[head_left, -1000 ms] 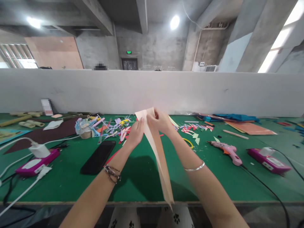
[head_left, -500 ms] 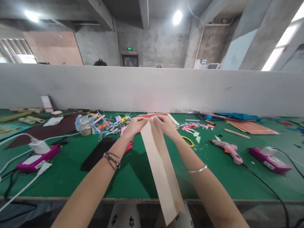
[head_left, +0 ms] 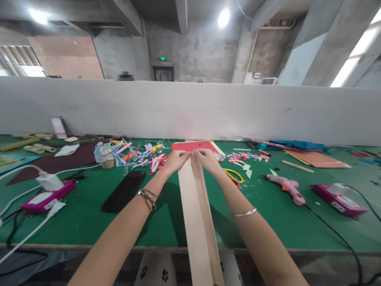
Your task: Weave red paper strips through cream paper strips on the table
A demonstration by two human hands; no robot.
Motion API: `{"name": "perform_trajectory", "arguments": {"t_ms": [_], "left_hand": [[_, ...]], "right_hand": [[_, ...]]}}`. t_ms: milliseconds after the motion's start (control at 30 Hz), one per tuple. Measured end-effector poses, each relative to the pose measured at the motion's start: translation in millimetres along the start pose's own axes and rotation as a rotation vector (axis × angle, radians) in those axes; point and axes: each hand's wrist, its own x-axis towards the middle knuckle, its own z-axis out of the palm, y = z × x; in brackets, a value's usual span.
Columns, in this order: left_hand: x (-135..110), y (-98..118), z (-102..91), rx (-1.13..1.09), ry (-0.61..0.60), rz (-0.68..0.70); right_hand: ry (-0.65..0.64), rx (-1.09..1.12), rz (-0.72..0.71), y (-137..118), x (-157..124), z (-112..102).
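A long beige paper strip, creased lengthwise, runs from my fingertips down past the table's front edge toward my lap. My left hand pinches its far end on the left side. Close beside it, my right hand pinches the same end on the right, fingertips nearly touching those of the left. Red paper lies flat just beyond both hands. Yellow-handled scissors rest by my right wrist, partly hidden by the arm. Left of my left forearm is a black phone.
Paper scraps and a wrapped pot-like craft piece lie at left. On the right are a pink glue gun and a purple power strip; another power strip sits at left. A white partition borders the green table's back.
The paper strip has swung to a straighter line, its near end dropping lower. Both hands have come slightly nearer and closer together, uncovering more red paper behind them.
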Motion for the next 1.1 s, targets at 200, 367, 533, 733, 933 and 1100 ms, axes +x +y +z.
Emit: {"name": "perform_trajectory", "arguments": {"t_ms": [200, 367, 533, 733, 933, 1100], "left_hand": [[-4, -6, 10.6, -0.133, 0.052, -0.055], [-2, -13, 15.6, -0.077, 0.086, -0.029], [0, -17, 20.1, -0.059, 0.092, -0.044], [-1, -32, 33.1, -0.110, 0.100, -0.121], [-3, -48, 43.0, -0.202, 0.121, -0.211], [-3, -53, 41.0, -0.321, 0.126, -0.294]], "right_hand": [[0.041, 0.055, 0.013, 11, 0, 4], [0.006, 0.179, 0.130, 16, -7, 4], [-0.060, 0.297, 0.330, 22, -13, 4], [-0.063, 0.283, 0.347, 31, -18, 9], [-0.044, 0.241, 0.354, 41, -21, 16], [-0.006, 0.236, 0.344, 47, -21, 17]]}}
